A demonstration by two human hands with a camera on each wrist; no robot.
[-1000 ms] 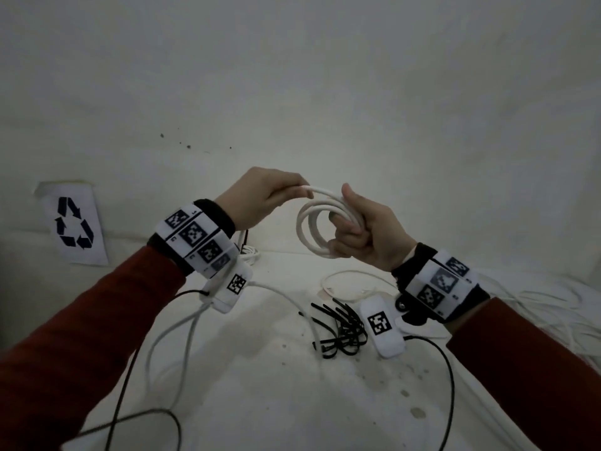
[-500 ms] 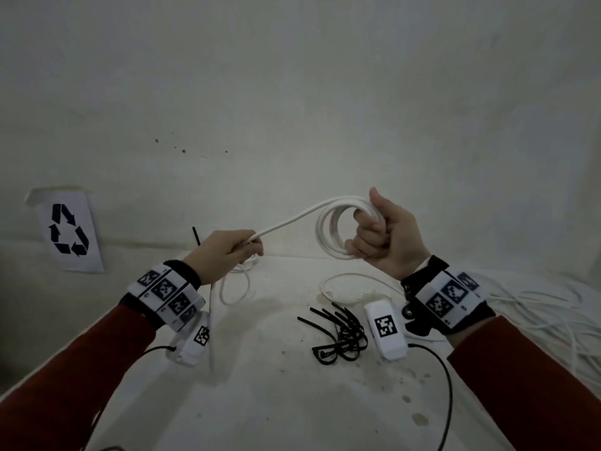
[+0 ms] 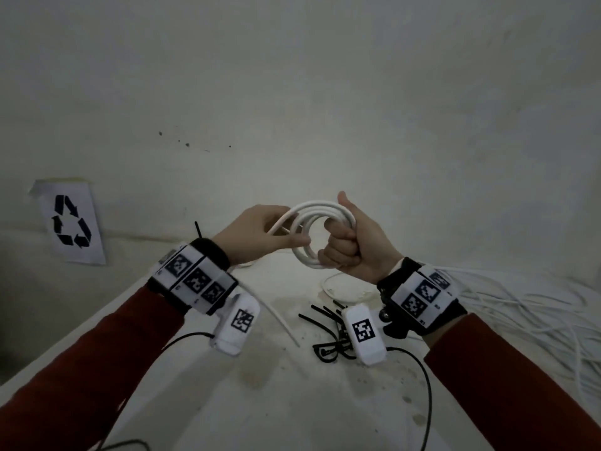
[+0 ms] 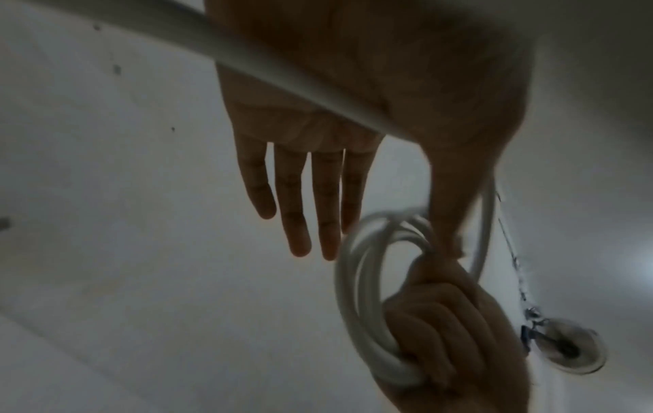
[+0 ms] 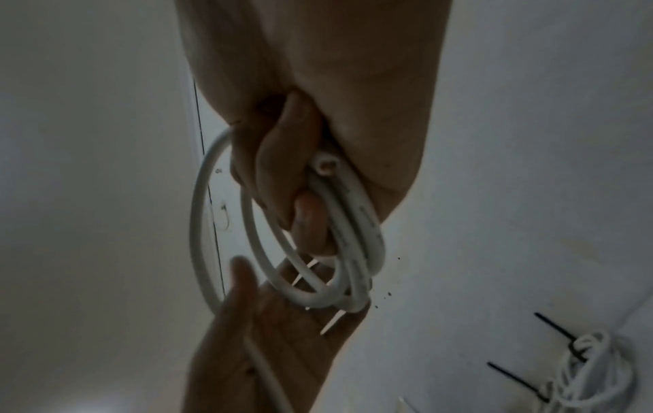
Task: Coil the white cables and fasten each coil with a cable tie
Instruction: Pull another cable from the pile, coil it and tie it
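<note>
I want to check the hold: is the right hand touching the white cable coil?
Touching. In the right wrist view, the right hand has its fingers curled through the cable coil, pressing the loops against the palm.

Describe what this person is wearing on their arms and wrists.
Both arms are in dark red sleeves. Each wrist carries a black strap with a white band printed with square black-and-white markers. A small white box bearing one marker hangs under each wrist, with a thin black cable trailing off. The hands are bare.
</note>
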